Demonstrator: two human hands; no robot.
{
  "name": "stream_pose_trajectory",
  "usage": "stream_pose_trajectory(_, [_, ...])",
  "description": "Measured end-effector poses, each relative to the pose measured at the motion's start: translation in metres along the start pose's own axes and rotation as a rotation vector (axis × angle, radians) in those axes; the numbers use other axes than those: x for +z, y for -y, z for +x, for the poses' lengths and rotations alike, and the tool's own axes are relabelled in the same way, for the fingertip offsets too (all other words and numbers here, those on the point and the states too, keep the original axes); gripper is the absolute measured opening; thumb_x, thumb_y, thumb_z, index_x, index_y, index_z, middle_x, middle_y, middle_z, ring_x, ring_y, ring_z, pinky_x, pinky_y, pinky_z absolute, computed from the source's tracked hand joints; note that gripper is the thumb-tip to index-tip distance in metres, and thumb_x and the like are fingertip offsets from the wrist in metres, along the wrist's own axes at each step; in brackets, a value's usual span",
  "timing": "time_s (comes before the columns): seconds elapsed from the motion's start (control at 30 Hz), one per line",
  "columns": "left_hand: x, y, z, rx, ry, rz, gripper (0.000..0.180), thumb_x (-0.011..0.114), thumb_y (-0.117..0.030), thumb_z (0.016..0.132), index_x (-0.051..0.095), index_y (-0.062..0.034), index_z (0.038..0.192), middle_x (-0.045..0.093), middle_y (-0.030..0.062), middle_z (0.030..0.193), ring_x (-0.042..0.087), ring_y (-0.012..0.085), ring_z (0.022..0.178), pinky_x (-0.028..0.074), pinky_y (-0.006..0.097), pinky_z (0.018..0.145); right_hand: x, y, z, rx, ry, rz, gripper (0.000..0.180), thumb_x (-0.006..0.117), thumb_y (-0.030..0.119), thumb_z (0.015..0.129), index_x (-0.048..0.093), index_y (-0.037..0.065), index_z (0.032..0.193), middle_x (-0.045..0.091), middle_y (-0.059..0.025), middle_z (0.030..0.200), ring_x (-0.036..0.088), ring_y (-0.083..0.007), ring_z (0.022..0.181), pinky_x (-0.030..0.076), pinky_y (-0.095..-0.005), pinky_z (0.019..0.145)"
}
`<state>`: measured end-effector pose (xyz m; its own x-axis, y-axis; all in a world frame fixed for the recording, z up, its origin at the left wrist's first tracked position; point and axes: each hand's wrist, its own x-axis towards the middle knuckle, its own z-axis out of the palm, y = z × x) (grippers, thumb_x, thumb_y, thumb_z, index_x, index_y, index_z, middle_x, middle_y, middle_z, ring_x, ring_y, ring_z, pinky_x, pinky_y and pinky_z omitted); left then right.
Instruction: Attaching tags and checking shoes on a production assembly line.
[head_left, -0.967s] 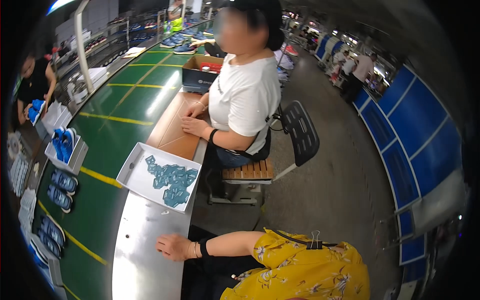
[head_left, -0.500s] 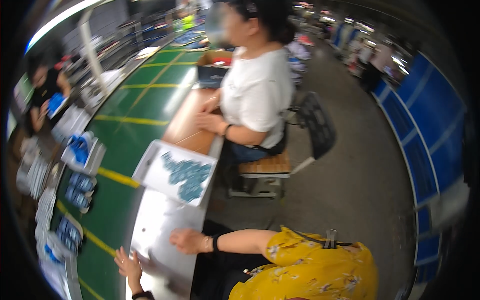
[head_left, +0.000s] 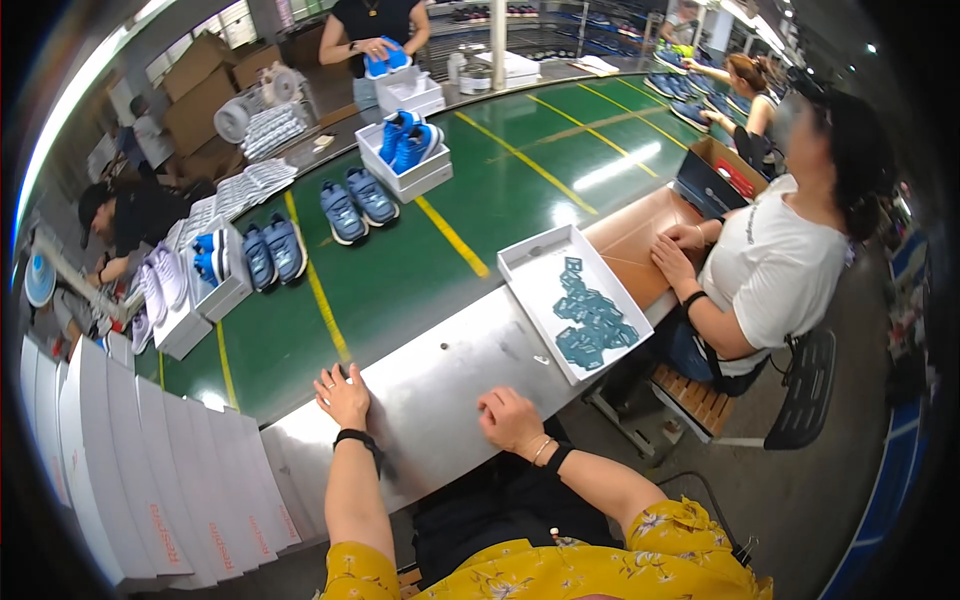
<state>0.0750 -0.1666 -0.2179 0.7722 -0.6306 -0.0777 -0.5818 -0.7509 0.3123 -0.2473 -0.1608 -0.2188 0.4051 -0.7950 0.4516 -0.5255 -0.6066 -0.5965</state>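
My left hand [head_left: 343, 397] rests at the far edge of the metal table [head_left: 440, 395], beside the green conveyor belt [head_left: 390, 285]. Its fingers are spread and it holds nothing. Further right, my right hand [head_left: 511, 417] hovers over or rests on the table's near side, fingers loosely curled in with no object showing in them. Right of it stands a shallow white box lid [head_left: 525, 270] holding a heap of small teal tags [head_left: 590, 325]. A small dark speck [head_left: 444, 346] lies on the metal between the hands and the belt.
Blue shoes in a white box [head_left: 420, 182] and loose dark-blue pairs [head_left: 357, 205] stand on the belt. Stacked white boxes [head_left: 170, 470] rise at the left. A person in a white top [head_left: 775, 265] sits at right near a brown board [head_left: 635, 230]; others work across the belt.
The view has swung left, bringing the stacked boxes and more shoes into sight. My left hand stays spread and my right hand stays curled, both still at the metal table.
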Motion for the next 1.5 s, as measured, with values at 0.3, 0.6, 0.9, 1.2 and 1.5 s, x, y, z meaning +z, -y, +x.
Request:
stream_pose_trajectory(0.3, [0.001,-0.019,-0.012,0.0,-0.118,0.08,0.055,0.039,-0.046,0.105,0.05,-0.0127,0.147,0.035,0.0114,0.162,0.023,0.034,0.153,0.016,0.049,0.124,-0.004,0.001,0.004,0.005,-0.008,-0.035,0.013,0.067,0.007,0.077,0.064,0.012,0.088,0.06,-0.0057,0.086,0.063,-0.0272,0.082,0.053,-0.0393,0.068])
stream_pose_trajectory(0.6, [0.004,-0.02,-0.013,0.009,-0.199,0.079,0.05,0.04,-0.043,0.106,0.055,-0.0109,0.14,0.042,0.0113,0.157,0.03,0.0327,0.149,0.019,0.049,0.123,0.002,-0.003,0.005,-0.008,-0.005,-0.042,0.01,0.067,0.009,0.078,0.064,0.011,0.088,0.061,-0.0054,0.088,0.063,-0.0265,0.084,0.053,-0.0389,0.068])
stream_pose_trajectory(0.9, [0.004,-0.023,-0.013,0.034,-0.213,0.088,0.048,0.042,-0.041,0.105,0.055,-0.0077,0.139,0.046,0.0113,0.154,0.035,0.0324,0.146,0.022,0.049,0.121,0.005,-0.005,0.005,-0.003,-0.021,-0.053,0.011,0.067,0.008,0.079,0.065,0.011,0.089,0.061,-0.0059,0.088,0.063,-0.0269,0.084,0.054,-0.0389,0.068])
stream_pose_trajectory(1.2, [0.009,-0.024,-0.009,0.043,-0.224,0.092,0.048,0.046,-0.04,0.105,0.057,-0.0046,0.135,0.048,0.0107,0.15,0.039,0.0316,0.142,0.025,0.049,0.121,0.003,-0.006,0.007,0.006,-0.042,-0.043,0.01,0.065,0.004,0.078,0.065,0.011,0.085,0.061,-0.006,0.085,0.064,-0.0275,0.081,0.054,-0.0386,0.067])
stream_pose_trajectory(1.5, [0.008,-0.027,-0.009,0.047,-0.256,0.098,0.046,0.048,-0.039,0.104,0.059,-0.0036,0.131,0.051,0.01,0.144,0.042,0.0291,0.138,0.027,0.048,0.119,0.006,-0.01,0.006,0.02,-0.007,-0.042,0.01,0.066,0.009,0.08,0.062,0.012,0.09,0.06,-0.0049,0.088,0.063,-0.0259,0.083,0.053,-0.0385,0.07])
